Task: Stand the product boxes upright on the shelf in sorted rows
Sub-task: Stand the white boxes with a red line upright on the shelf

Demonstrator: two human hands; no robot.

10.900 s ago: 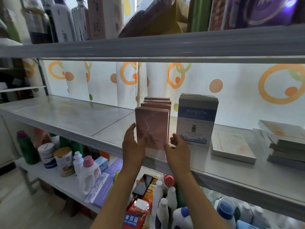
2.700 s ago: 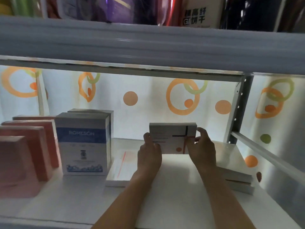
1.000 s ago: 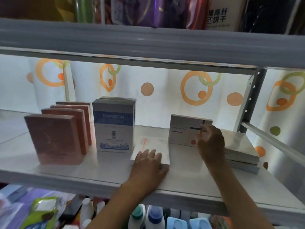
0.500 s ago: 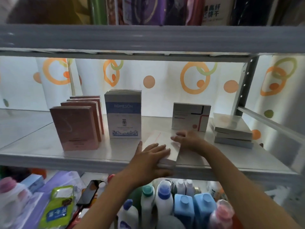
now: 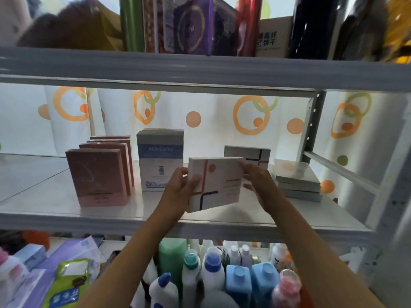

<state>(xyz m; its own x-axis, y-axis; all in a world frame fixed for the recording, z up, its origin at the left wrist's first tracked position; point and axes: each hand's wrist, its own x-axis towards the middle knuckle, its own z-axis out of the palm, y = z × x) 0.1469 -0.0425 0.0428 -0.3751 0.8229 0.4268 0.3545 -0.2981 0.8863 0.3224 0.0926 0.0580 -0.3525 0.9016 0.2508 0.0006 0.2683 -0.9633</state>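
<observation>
Hands, left (image 5: 181, 190) and right (image 5: 259, 182), clamp 1 white box (image 5: 214, 183) tilted above the shelf (image 5: 111, 215); next, stand it upright before the matching box (image 5: 255, 153), judging by layout.

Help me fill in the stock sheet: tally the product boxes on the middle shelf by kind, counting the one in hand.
Pink boxes, upright: 4
Blue-and-white ROMESON box, upright: 1
White boxes with red and dark lines: 2, one upright, one held by left hand and right hand
Flat stacked boxes: 3
Total: 10
</observation>
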